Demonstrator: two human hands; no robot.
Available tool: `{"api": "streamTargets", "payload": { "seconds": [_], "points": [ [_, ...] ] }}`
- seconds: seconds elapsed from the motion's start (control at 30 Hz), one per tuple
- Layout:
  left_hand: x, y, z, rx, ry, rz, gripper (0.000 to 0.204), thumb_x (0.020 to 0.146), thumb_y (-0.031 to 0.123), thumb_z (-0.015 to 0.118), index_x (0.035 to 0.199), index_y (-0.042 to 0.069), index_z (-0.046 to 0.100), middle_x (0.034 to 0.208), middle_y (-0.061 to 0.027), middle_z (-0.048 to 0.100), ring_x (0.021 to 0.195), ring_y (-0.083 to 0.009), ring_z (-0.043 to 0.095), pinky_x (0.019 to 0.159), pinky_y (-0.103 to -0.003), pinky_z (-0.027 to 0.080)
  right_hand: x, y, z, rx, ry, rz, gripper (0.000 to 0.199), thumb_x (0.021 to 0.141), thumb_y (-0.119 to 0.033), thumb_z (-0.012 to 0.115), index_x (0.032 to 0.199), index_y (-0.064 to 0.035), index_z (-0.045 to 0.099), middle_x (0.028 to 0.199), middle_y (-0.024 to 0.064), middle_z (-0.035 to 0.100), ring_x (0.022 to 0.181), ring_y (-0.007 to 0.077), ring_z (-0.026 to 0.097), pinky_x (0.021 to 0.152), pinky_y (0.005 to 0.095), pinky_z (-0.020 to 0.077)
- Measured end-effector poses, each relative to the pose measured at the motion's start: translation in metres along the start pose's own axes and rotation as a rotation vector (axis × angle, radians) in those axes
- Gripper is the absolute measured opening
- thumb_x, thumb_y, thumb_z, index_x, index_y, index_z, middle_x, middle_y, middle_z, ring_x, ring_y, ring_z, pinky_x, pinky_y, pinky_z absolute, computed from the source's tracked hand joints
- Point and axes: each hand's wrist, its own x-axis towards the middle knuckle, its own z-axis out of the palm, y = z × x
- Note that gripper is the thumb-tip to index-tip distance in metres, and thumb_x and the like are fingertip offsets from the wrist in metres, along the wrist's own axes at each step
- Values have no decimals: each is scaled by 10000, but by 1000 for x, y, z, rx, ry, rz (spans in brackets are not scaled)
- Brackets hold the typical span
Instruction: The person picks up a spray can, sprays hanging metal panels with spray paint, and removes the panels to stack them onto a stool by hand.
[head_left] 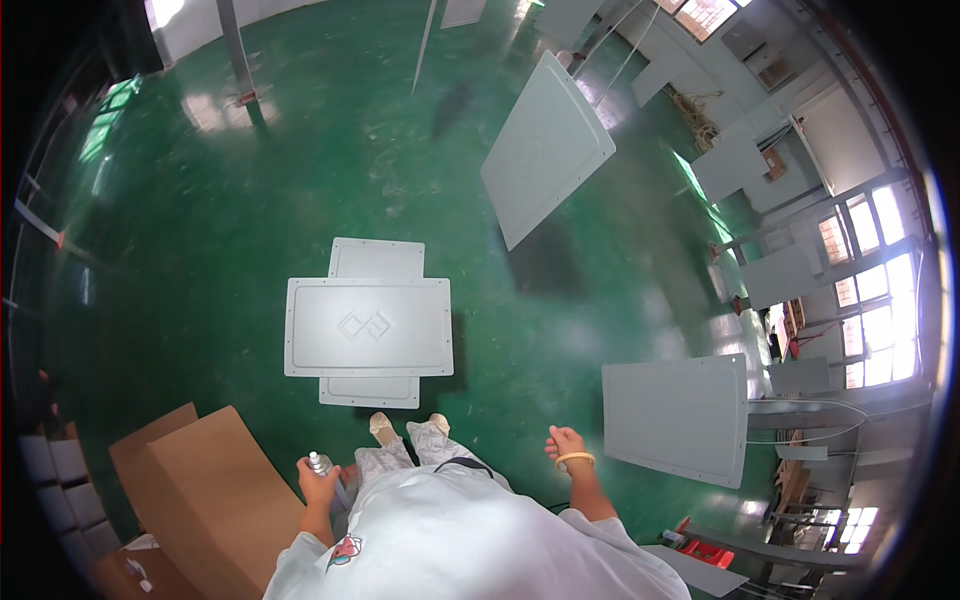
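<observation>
My left hand (317, 483) is closed round a silver-topped bottle (319, 462), held low beside my left leg; much of the bottle is hidden. My right hand (566, 441) hangs out to the right with its fingers curled in and nothing visible in them; a pale yellow bangle (576, 458) circles that wrist. A little farther right hangs a flat grey panel (675, 420), apart from the hand. In front of my feet a white rectangular panel (320, 330) with a raised geometric emblem lies across another pale panel (376, 258).
Brown cardboard (210, 480) stands close on my left. A large grey panel (545, 150) hangs tilted ahead to the right. Green floor (330, 150) spreads ahead, with a metal post (232, 50) at the far left. A red object (706, 552) lies behind at the right.
</observation>
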Motion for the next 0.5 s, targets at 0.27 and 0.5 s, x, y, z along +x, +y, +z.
{"api": "streamTargets", "payload": {
  "seconds": [0.27, 0.5],
  "points": [
    [-25, 29, 19, -13, -98, -21, 708, 551, 252, 808, 1088, 16, 412, 997, -199, 577, 913, -310, 581, 807, -386, 456, 30, -16, 32, -32, -99, 95, 303, 829, -351, 595, 926, -68, 549, 798, 66, 614, 603, 172, 598, 505, 320, 476],
    [-7, 27, 12, -102, 89, -44, 700, 584, 220, 791, 1125, 15, 396, 1037, -192, 559, 927, -310, 572, 820, -371, 450, 36, 4, 80, -196, -293, 99, 331, 840, -356, 575, 925, -37, 551, 826, 84, 616, 650, 184, 611, 558, 323, 491]
  ]
}}
